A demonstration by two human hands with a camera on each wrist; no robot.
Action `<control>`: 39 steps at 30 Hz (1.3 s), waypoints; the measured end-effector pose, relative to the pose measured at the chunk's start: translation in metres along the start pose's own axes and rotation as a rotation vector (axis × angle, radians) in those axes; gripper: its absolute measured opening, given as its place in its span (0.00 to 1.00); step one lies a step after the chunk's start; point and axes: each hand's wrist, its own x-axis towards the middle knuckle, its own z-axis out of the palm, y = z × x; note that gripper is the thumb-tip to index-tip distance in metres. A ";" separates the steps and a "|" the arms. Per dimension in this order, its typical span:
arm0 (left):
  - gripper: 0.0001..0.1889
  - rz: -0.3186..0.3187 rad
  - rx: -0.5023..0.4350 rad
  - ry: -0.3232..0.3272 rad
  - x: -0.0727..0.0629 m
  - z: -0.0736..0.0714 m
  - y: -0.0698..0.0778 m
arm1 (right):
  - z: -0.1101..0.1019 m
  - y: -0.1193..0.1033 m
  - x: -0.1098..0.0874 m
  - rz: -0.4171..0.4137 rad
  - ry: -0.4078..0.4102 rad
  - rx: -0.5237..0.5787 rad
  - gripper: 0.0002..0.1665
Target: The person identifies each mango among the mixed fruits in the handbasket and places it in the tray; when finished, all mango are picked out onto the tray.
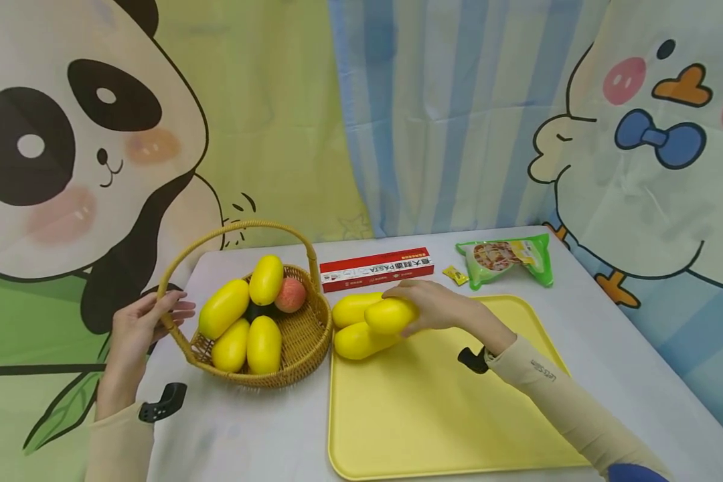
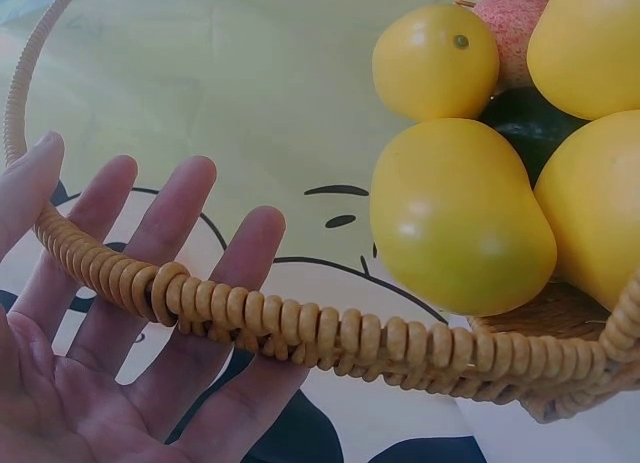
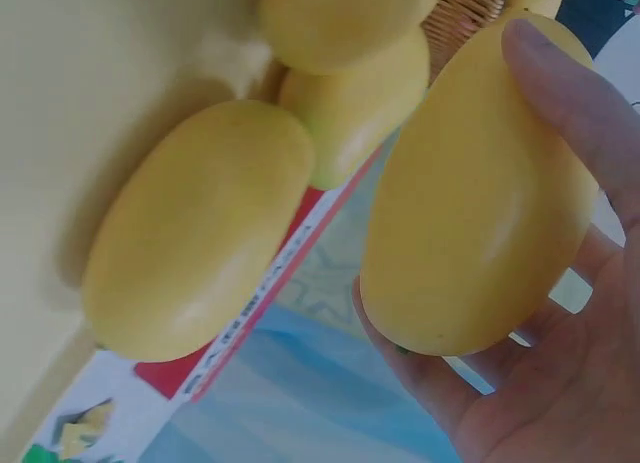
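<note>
My right hand (image 1: 436, 304) grips a yellow mango (image 3: 480, 193), with the thumb along one side and the fingers beneath. Close by are other mangoes (image 1: 351, 310) at the left end of the yellow tray (image 1: 446, 415). At the left, a wicker basket (image 1: 304, 365) holds several mangoes (image 1: 264, 345), a pinkish peach (image 1: 290, 295) and a dark green, partly hidden thing (image 2: 535, 128). My left hand (image 1: 138, 335) is at the basket's handle (image 2: 330, 333), which crosses in front of its extended, spread fingers.
Behind the tray lie a red and white pasta box (image 1: 376, 269), a small yellow packet (image 1: 455, 275) and a green food bag (image 1: 509, 260). A white cloth (image 1: 217, 435) covers the table, and printed curtains (image 1: 434, 134) hang behind it.
</note>
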 end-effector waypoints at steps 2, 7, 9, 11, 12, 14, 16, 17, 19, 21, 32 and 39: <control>0.10 0.000 0.006 0.000 0.001 0.000 0.001 | 0.003 0.005 -0.005 0.019 0.011 -0.003 0.41; 0.11 -0.005 0.009 -0.001 0.001 0.000 0.001 | 0.011 0.014 -0.016 0.038 0.030 -0.010 0.41; 0.12 -0.009 0.005 0.001 0.000 0.000 0.001 | 0.015 0.018 -0.019 0.042 0.038 -0.013 0.40; 0.11 -0.012 0.003 0.001 -0.001 0.000 0.002 | 0.019 0.021 -0.023 0.048 0.047 -0.024 0.41; 0.11 -0.012 0.001 0.000 -0.001 0.000 0.002 | 0.021 0.022 -0.024 0.052 0.050 -0.027 0.41; 0.10 -0.013 -0.002 -0.003 -0.001 0.000 0.001 | 0.026 0.024 -0.027 0.054 0.059 -0.030 0.40; 0.10 -0.013 -0.005 -0.006 -0.001 0.000 0.001 | 0.030 0.026 -0.029 0.053 0.068 -0.033 0.40; 0.09 -0.014 -0.007 -0.006 -0.002 0.000 0.001 | 0.032 0.026 -0.029 0.050 0.075 -0.032 0.40; 0.09 -0.014 -0.009 -0.002 -0.002 -0.001 0.001 | 0.034 0.027 -0.030 0.042 0.090 -0.032 0.39; 0.09 -0.015 -0.014 0.000 -0.001 -0.001 0.001 | 0.036 0.028 -0.031 0.035 0.107 -0.035 0.39; 0.10 -0.023 -0.004 0.001 -0.001 0.000 0.002 | 0.050 0.033 -0.041 0.056 0.146 -0.068 0.39; 0.10 -0.028 0.001 0.004 -0.001 0.001 0.002 | 0.056 0.036 -0.041 0.062 0.178 -0.070 0.39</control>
